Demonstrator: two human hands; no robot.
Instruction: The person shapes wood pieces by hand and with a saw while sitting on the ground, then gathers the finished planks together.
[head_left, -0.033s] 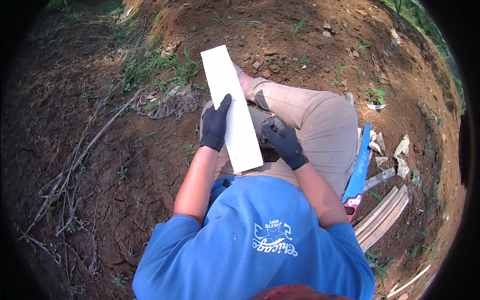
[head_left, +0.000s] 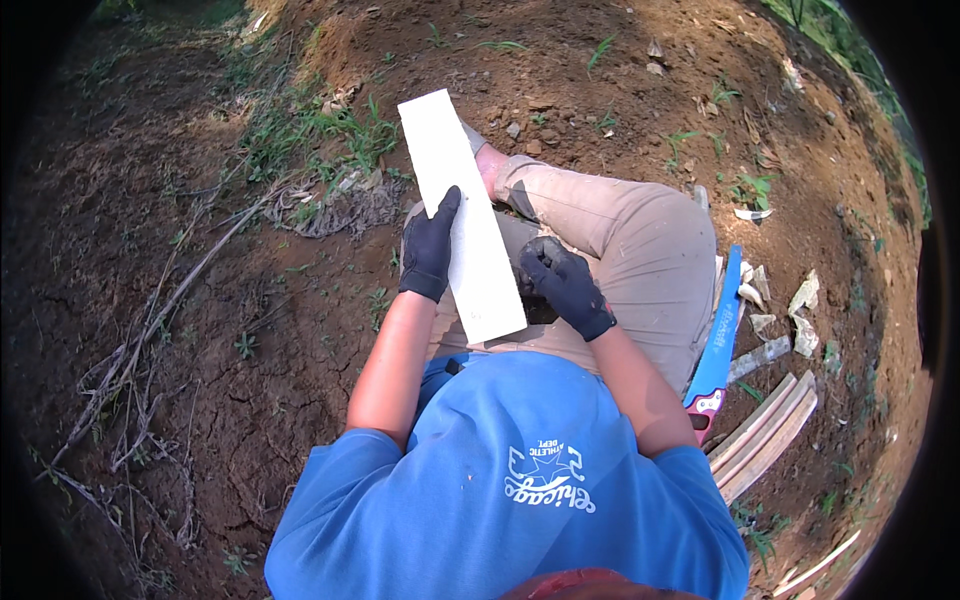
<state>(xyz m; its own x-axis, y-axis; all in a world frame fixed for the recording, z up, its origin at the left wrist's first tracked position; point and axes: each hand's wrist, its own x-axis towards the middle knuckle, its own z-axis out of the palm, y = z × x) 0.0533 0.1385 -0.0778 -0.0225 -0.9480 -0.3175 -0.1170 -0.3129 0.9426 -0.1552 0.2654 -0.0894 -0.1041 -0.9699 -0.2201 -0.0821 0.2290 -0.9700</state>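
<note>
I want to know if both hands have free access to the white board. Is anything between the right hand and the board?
Nothing visible. The right hand is closed into a fist right beside the white board, at its right edge over the lap, with no object between them. The left hand already holds the board's left edge.

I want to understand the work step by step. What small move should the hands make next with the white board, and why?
Probably bring the right hand onto the long flat white board. The gloved left hand alone grips its left edge, and the board juts far past the knee, while the right hand sits closed beside its lower right edge.
</note>
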